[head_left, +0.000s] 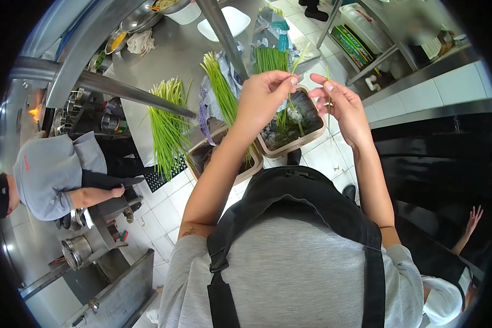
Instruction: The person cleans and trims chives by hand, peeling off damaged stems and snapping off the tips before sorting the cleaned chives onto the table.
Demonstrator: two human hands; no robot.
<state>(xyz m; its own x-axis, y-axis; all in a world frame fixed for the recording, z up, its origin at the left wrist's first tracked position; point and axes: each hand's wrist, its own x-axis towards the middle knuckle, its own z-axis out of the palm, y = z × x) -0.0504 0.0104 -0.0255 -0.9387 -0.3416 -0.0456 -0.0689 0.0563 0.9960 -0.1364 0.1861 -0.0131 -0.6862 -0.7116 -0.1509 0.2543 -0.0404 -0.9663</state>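
My left hand (268, 94) is raised in front of me, thumb and fingers pinched on a long green chive stalk (291, 103). Beside it, my right hand (341, 106) pinches a thin green strand (328, 90) between thumb and fingers. Both hands are over a bin (286, 148) with a dark liner and loose green pieces inside. A second bin (245, 176), partly hidden by my left forearm, stands to its left. On the steel table lie a left chive bunch (169, 120), a middle chive bunch (218, 82) by patterned cloth, and a far chive bunch (270, 59) in plastic wrapping.
Metal posts (222, 35) and a rail (106, 86) cross the steel table (139, 71). Bowls (116, 41) and a white tray (224, 24) stand there. A co-worker (54, 175) is by the stove at left; another person's hand (474, 220) shows at right.
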